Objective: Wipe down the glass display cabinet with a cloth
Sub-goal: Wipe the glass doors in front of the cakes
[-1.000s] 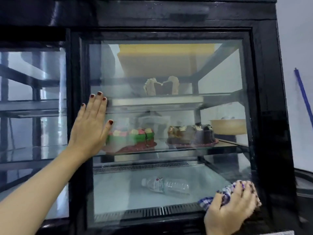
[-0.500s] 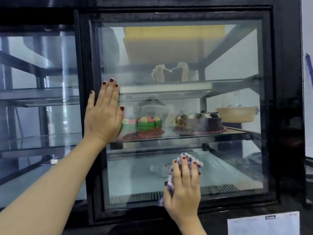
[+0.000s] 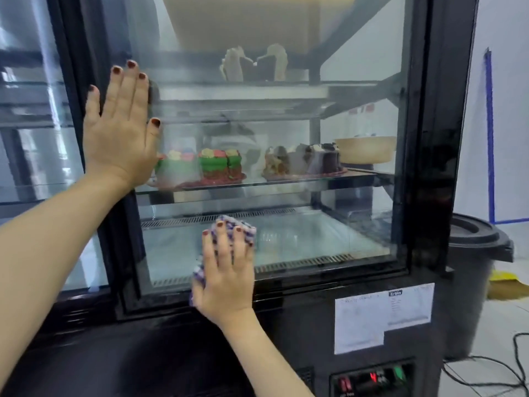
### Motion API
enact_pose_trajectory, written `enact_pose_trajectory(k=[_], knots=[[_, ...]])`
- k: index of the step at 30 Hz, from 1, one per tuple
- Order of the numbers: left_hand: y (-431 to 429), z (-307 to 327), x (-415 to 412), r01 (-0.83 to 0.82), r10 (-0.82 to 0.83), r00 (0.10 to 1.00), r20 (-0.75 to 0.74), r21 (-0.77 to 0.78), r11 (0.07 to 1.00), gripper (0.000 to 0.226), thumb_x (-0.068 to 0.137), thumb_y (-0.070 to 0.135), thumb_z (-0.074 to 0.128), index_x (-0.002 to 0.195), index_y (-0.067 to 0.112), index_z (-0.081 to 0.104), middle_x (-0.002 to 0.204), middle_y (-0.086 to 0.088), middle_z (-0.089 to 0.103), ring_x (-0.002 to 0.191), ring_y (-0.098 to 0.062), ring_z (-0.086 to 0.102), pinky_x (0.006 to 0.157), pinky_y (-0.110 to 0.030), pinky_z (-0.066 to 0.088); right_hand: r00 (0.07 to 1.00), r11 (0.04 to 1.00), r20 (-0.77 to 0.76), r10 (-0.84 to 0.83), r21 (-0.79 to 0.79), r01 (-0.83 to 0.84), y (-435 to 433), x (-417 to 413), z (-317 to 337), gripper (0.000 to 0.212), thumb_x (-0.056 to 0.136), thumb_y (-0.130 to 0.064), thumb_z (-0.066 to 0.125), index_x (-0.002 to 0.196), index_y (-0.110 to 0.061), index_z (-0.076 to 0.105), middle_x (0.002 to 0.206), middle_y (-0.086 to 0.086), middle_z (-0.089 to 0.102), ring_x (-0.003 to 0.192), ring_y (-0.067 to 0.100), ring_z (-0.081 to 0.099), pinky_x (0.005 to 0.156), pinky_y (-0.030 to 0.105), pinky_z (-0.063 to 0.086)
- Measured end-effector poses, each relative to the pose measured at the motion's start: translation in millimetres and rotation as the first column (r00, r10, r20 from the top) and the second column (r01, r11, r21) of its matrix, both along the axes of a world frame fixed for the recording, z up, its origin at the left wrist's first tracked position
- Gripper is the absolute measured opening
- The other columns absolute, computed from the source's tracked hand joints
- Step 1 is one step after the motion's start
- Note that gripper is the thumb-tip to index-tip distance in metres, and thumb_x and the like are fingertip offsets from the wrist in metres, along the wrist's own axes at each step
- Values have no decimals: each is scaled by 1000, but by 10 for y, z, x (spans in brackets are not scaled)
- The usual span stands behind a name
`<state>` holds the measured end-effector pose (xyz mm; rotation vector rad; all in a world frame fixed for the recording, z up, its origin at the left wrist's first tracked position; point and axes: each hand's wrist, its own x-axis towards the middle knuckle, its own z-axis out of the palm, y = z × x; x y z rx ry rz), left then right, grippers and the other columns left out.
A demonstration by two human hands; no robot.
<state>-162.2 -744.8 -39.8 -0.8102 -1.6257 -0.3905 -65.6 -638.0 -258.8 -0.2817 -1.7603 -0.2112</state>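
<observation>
1. I am pressing the right hand point(image 3: 226, 276) flat, fingers straight and close together, on the checked cloth point(image 3: 246, 230). The cloth is lying against the lower part of the glass door point(image 3: 329, 233) of the cabinet point(image 3: 429, 156), a little left of the pane's middle.
2. I am laying the left hand point(image 3: 120, 130) spread open and holding nothing on the door's upper left. Its outer edge is overlapping the black frame. I judge that it is steadying the door against the wiping push.
3. To wipe well, I am aiming for even pressure through the whole palm and long overlapping strokes. I am also keeping the cloth bunched fully under the fingers, so bare skin is not smearing the glass.
4. The pane is looking hazy in front of the cakes point(image 3: 220, 164), so I am treating that band as the likely next pass.
5. I am watching the edges. The bottom frame is sitting just below the palm, and the left frame is near. Corners there probably need a folded cloth edge rather than a flat hand.
6. I am reading the open room. To the right, bare glass is running well clear to the right frame. Upward, the way is free except on the left, where the bracing hand is resting.
7. Outside the door, a dark bin point(image 3: 481, 253) is standing just beside the cabinet, and a paper label point(image 3: 383, 316) is sitting below the pane.
</observation>
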Motion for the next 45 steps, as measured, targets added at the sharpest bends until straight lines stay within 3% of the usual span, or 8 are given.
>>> enact_pose_trajectory(k=[4,8,12,15,18,23,32,45], knots=[[-1,16,6,4,-4,1000,-4,5,1000,61,95,32,18,150,7,10,158,-9,6,146,-24,4,114,-44,-2,997,985,77,3,174,-16,195,80,-99,59,83,-34,44,138,-15,45,150,6,35,142,30,22,105,52,32],[7,-7,40,-2,2,1000,-9,13,1000,61,95,29,20,150,6,10,158,-8,5,146,-23,3,115,-44,-2,981,995,-187,-49,-95,32,1095,682,-34,58,79,-24,46,134,-6,46,147,14,37,137,38,26,111,53,25],[20,-12,58,-5,5,1000,-15,20,1000,61,95,29,20,150,5,10,158,-9,5,146,-24,3,115,-43,-2,880,872,-436,-188,-486,-54,1867,1192,264,55,79,-13,47,132,3,48,147,20,35,137,44,24,117,29,5],[12,-20,42,-21,21,1000,-21,24,999,60,95,30,19,150,5,10,158,-10,5,146,-24,3,115,-44,-1,836,823,-494,-239,-560,-95,1755,1112,358,58,80,-15,45,136,2,43,150,19,31,139,42,21,116,30,5],[15,-19,29,-28,28,999,-26,21,999,60,95,30,19,150,6,10,158,-10,6,146,-24,3,115,-44,-1,870,860,-452,-198,-505,-67,1223,753,212,63,81,-23,43,139,0,39,150,20,30,139,42,20,117,43,11],[4,-4,8,-30,31,999,-27,17,999,61,95,30,20,150,6,9,158,-8,5,146,-23,2,114,-35,-8,997,999,-62,35,7,-35,840,492,-187,62,79,-27,47,138,-10,39,147,11,33,138,38,24,111,54,25],[16,-4,14,-10,12,999,-46,38,999,60,95,29,21,149,5,12,158,-9,6,145,-24,3,112,-30,-12,883,899,-438,-168,-436,-45,2281,1519,238,57,78,-14,47,130,8,48,143,24,38,134,46,30,116,21,3],[15,-21,51,-18,19,999,-28,22,1000,60,95,28,23,149,4,12,158,-10,7,145,-24,5,115,-43,-1,912,923,-383,-150,-385,-10,2198,1467,169,60,84,-21,40,138,6,38,148,22,32,138,41,23,118,27,4]])
